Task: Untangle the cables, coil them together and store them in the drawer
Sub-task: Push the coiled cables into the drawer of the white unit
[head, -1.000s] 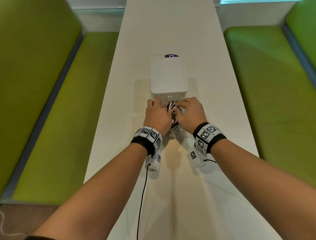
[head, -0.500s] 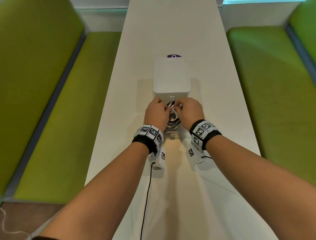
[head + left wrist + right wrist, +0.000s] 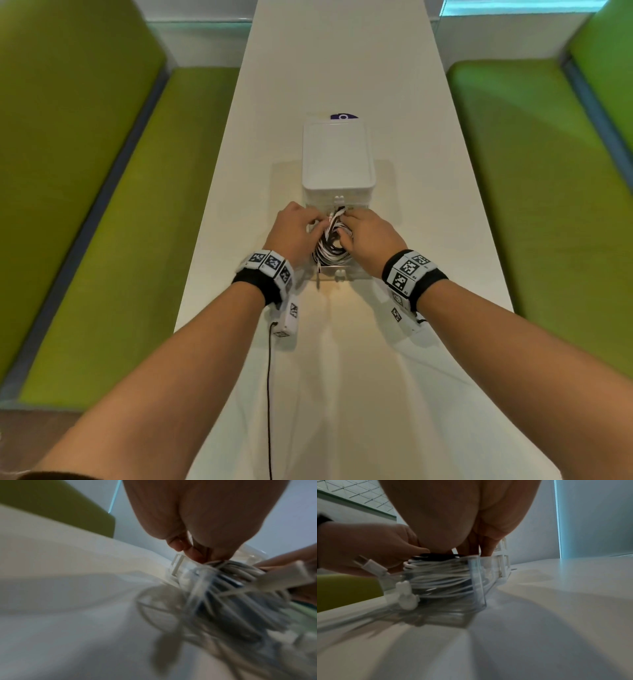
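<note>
A coil of white and black cables (image 3: 330, 248) sits in the clear drawer (image 3: 337, 274), which is pulled out toward me from the white drawer box (image 3: 337, 161). My left hand (image 3: 294, 229) grips the coil's left side, fingers curled over its far end. My right hand (image 3: 368, 236) grips the right side. In the left wrist view my left hand (image 3: 197, 553) pinches the cable strands (image 3: 231, 574). In the right wrist view the coil (image 3: 440, 574) fills the drawer behind its clear wall (image 3: 476, 582), my right hand (image 3: 471, 545) reaches down into it, and a white plug (image 3: 371, 565) sticks out over the rim.
The box stands mid-way along a long white table (image 3: 342, 394), with green benches (image 3: 102, 240) on both sides. A small purple item (image 3: 343, 116) lies behind the box. A thin black wire (image 3: 269, 394) runs from my left wrist device down the table.
Both hands stay on the coil at the open drawer. They have parted slightly, so more of the coil shows between them.
</note>
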The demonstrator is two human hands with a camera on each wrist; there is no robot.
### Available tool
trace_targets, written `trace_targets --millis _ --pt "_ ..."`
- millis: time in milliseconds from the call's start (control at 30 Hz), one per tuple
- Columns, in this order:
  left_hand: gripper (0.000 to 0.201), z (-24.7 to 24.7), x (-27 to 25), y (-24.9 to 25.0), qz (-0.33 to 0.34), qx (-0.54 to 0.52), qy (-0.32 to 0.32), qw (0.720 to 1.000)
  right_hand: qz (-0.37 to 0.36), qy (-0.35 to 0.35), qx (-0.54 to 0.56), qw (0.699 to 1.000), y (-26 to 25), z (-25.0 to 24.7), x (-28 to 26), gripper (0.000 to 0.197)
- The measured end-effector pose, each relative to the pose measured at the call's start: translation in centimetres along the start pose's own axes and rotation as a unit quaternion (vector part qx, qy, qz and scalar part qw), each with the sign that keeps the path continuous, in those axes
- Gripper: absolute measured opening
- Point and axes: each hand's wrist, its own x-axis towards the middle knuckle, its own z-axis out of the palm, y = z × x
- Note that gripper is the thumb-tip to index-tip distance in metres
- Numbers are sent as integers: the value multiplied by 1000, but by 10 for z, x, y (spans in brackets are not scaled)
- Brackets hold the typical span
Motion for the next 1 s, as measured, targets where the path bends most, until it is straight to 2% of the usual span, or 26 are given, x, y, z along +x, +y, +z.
trace_targets --millis 167,300,367,467,667,767,867,933,1000 --pt "29 -11 -13 -10 1 6 -72 997 -1 6 5 1000 -2 5 0 35" --pt "70 -38 -20 -9 49 45 -201 977 -10 18 23 1000 0 4 0 31" --pt "81 -44 -18 -10 60 75 -228 969 -3 28 39 999 -3 3 1 32" --pt "80 -41 -15 -9 68 104 -214 969 26 33 62 997 -7 0 7 42" --pt "61 -26 -20 2 40 93 -138 985 34 33 68 997 -1 7 7 35" --pt "53 -15 -25 6 82 146 -100 981 50 45 82 994 -3 8 6 36" --pt "52 -8 -25 8 105 176 -73 976 64 57 88 992 -3 7 5 35" --pt "52 -8 -23 8 99 149 -40 983 55 74 90 992 -4 6 4 38" --pt "48 -8 -24 9 83 98 -40 991 33 84 98 991 -4 5 4 41"
